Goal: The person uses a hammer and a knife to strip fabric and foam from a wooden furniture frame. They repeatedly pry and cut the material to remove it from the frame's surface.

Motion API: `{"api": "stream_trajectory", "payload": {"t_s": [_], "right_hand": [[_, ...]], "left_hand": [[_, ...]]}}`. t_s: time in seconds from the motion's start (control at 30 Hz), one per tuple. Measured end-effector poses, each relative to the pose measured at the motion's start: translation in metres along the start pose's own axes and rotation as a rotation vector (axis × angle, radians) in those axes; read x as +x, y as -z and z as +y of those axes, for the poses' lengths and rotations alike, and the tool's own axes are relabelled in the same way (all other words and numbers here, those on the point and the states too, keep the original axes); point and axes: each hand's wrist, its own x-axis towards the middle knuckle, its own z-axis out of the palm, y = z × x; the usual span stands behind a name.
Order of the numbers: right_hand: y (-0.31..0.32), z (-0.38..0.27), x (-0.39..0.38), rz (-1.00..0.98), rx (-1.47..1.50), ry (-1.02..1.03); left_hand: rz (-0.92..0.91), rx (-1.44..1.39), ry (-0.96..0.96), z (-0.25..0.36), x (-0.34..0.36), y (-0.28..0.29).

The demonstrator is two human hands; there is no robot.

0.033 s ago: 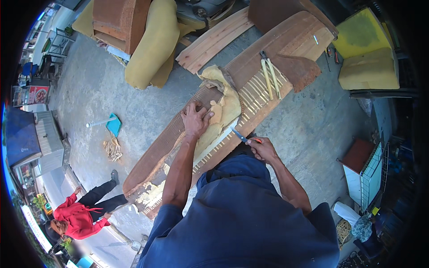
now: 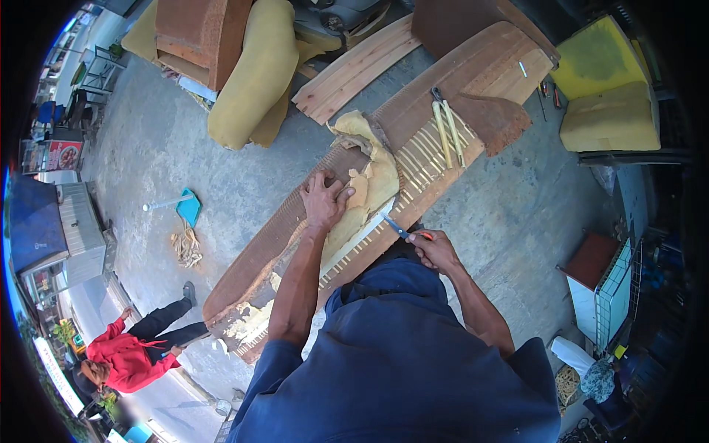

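One torn cream sheet (image 2: 381, 176) lies midway along a long brown ribbed panel (image 2: 410, 111) slanting lower-left to upper-right; I rest my nearer left hand (image 2: 325, 201), fingers spread, against the sheet; off the panel's near edge, my right hand (image 2: 436, 251) grips a slim blue-and-orange tool (image 2: 397, 227).

Positions around the long panel (image 2: 406, 111)

The panel lies slantwise in front. The left hand (image 2: 326, 203) is on it, at the torn covering (image 2: 378, 176); the right hand (image 2: 436, 249) is at the near edge with a hand tool (image 2: 396, 226). Pincers (image 2: 442, 133) lie on the right part. Behind the panel are boards (image 2: 358, 70); to the left, a dustpan (image 2: 190, 208); to the far right, a seat (image 2: 609, 118).
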Motion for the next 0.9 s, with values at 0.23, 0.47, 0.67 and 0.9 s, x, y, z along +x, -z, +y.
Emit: {"api": "stream_trajectory", "payload": {"t_s": [0.23,0.47,0.67,0.9], "right_hand": [[-0.001,-0.008,0.004,-0.012,-0.052,-0.023],[0.001,0.012,0.022,0.035,-0.159,0.089],[0.003,0.031,0.027,0.156,-0.738,0.843],[-0.007,0.026,0.01,0.303,-0.457,0.467]], "left_hand": [[0.022,-0.04,-0.003,-0.001,0.003,0.001],[0.004,-0.044,0.012,0.001,-0.001,0.001],[0.03,-0.059,-0.005,0.0,0.003,0.001],[0.008,-0.045,-0.001,-0.002,0.0,0.0]]}}
